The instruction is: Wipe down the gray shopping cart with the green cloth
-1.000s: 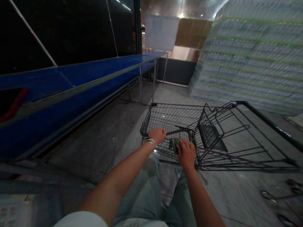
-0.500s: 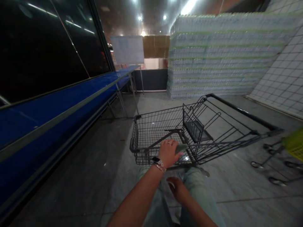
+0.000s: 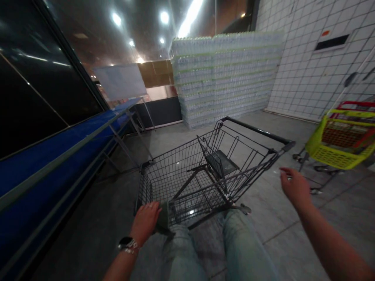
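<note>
A black wire shopping cart [image 3: 187, 175] stands crosswise before my legs, its handle [image 3: 258, 130] toward the right. Near the cart's front left corner, my left hand [image 3: 145, 220], with a watch and bracelets on the wrist, is closed on a dark green cloth [image 3: 164, 216]. The cloth hangs beside the cart's near side; part of it is behind my fingers. Off to the right, my right hand [image 3: 295, 189] is in the air, below the handle's near end and apart from it. Its fingers are loosely bent, and I see nothing in them.
A long blue counter [image 3: 58, 144] with metal rails runs along the left. Wrapped bottles make a tall stack [image 3: 225, 78] at the back. On the right, a yellow-green basket cart [image 3: 336, 148] stands near a white tiled wall [image 3: 304, 78]. Grey floor tiles [image 3: 281, 214] lie underfoot.
My hands have moved apart: the left toward the cart's front corner with the cloth, the right outward to the right. The view has turned right, showing more of the yellow-green cart and wall.
</note>
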The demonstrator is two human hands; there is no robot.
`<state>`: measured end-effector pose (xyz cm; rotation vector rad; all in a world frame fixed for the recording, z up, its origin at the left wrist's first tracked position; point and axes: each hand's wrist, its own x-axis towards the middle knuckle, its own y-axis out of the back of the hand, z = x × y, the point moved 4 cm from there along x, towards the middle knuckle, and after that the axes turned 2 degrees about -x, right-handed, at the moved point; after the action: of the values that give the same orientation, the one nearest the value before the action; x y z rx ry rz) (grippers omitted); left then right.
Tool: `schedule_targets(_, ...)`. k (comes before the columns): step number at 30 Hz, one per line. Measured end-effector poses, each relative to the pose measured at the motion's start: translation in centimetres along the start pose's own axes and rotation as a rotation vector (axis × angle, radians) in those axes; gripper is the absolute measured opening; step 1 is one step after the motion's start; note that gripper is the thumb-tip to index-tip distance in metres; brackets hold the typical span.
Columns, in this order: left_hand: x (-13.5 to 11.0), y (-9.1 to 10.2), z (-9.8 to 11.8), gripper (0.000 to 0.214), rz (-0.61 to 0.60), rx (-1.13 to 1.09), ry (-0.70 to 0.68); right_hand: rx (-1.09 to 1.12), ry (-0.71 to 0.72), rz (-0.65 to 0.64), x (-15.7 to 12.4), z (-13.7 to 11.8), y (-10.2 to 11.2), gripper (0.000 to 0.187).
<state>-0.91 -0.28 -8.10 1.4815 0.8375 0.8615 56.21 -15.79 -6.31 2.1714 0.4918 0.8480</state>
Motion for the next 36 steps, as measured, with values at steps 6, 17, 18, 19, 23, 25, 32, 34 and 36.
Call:
schedule_targets(6, 1.4, -0.6, -1.6, 0.036, -0.096, 0.012, -0.106, -0.216, -0.09, 0.247, 15.2, -1.5, 5.7, 0.054)
schedule_targets(17, 5.4, -0.8, 4.7, 0.027, -0.162, 0.029, -0.163, -0.512, -0.276, -0.185, 18.7, -4.2, -4.4, 0.063)
schedule_targets(18, 6.3, -0.6, 6.3, 0.027, -0.17, 0.041, -0.172, -0.506, -0.279, -0.168, 18.9, -4.1, -4.4, 0.061)
schedule_targets(19, 7.2, -0.3, 8.1, 0.028, -0.174, 0.05, -0.178, -0.492, -0.278, -0.143, 19.0, -4.1, -4.3, 0.059)
schedule_targets(23, 11.3, 0.9, 16.6, 0.034, -0.147, 0.059, -0.235, -0.409, -0.283, -0.071, 18.9, -4.0, -4.2, 0.05)
schedule_targets(25, 13.1, 1.5, 21.1, 0.037, -0.105, 0.038, -0.291, -0.389, -0.288, -0.06, 18.5, -4.0, -4.1, 0.048)
schedule_targets(32, 19.0, 3.4, 37.8, 0.037, -0.036, -0.169, -0.395, -0.436, -0.009, 0.0, 16.1, -5.0, -2.9, 0.049)
schedule_targets(34, 20.5, 4.1, 41.7, 0.039, -0.045, -0.232, -0.424, -0.42, 0.244, -0.002, 14.0, -5.9, -2.8, 0.041)
schedule_targets(36, 21.5, 4.5, 43.9, 0.036, -0.05, -0.251, -0.461, -0.371, 0.497, -0.043, 10.7, -6.5, -3.4, 0.034)
